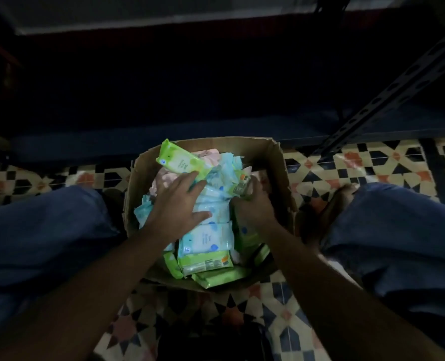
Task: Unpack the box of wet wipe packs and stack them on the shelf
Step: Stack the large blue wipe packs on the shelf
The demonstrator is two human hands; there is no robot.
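Note:
An open cardboard box (276, 162) stands on the tiled floor between my knees, full of several wet wipe packs in green, pale blue and pink. My left hand (175, 201) lies spread over the pile with straight fingers, its fingertips touching a green pack (179, 158) that tilts up at the box's far left. My right hand (254, 204) reaches into the right side of the box, fingers curled round a green pack (242, 187) with a barcode label. A pale blue pack (205, 238) lies flat below my hands.
A dark metal shelf (164, 136) runs low across the far side, its slotted upright (388, 100) slanting at the right. My legs in blue trousers (46, 230) flank the box. The patterned floor tiles (346, 165) show around it. The scene is dim.

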